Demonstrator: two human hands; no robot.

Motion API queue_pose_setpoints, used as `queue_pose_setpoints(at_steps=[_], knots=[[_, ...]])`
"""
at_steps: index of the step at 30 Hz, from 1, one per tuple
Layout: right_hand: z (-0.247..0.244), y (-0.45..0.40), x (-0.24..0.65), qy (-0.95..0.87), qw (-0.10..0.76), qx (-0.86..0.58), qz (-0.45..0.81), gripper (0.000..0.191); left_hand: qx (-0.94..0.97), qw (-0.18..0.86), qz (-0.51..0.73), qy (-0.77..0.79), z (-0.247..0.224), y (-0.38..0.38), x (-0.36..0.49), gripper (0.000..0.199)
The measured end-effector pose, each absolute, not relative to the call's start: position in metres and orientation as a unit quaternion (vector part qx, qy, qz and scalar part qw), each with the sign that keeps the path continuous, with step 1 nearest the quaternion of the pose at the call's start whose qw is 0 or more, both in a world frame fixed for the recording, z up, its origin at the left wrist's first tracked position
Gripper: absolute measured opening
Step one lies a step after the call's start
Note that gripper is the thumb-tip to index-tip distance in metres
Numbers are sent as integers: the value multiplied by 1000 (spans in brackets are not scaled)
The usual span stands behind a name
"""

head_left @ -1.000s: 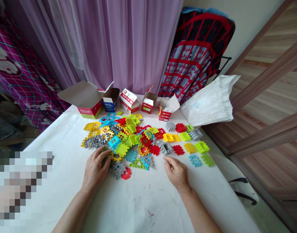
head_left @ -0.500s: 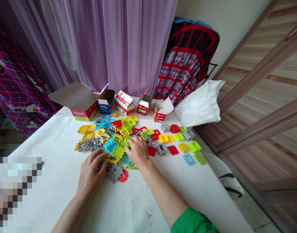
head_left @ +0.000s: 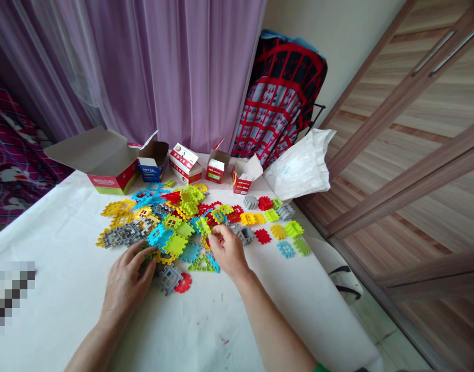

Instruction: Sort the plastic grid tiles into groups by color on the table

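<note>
A heap of interlocking plastic building tiles in yellow, blue, lime, red and grey lies on the white table. My right hand pinches a lime-green building tile at the right side of the heap. My left hand rests at the near left edge, fingers curved and apart over the tiles; what lies under its fingertips is partly hidden. Between the hands are a flat lime tile and a blue tile. A grey window tile and a red round piece lie nearest me.
Behind the heap stand several open cardboard boxes, among them a large red one and a blue one. A white bag lies at the back right. Small sorted groups, such as yellow tiles, sit near the right edge.
My right hand has drawn back to the right from the heap and now has a lime-green building tile. The left hand stays at the heap's edge. The camera view has turned rightward.
</note>
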State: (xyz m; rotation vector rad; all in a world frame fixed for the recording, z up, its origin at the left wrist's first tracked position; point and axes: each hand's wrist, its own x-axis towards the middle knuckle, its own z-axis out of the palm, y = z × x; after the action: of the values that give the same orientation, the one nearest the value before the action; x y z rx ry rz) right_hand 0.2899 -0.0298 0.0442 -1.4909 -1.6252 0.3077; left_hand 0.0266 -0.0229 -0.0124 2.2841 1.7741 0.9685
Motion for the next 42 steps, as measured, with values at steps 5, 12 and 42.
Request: queue_pose_setpoints(at_steps=[5,12,42], knots=[[34,-67,349,-564,498,-637,165,21,750,44,315,580,-11,-21,26,43],[7,-103,428,-447,524,-704,174,39,751,44,301,586,-9,-20,25,42],[1,-124,421,-486,276,-829,-19,43,763,37,279,582,-3,-16,25,62]])
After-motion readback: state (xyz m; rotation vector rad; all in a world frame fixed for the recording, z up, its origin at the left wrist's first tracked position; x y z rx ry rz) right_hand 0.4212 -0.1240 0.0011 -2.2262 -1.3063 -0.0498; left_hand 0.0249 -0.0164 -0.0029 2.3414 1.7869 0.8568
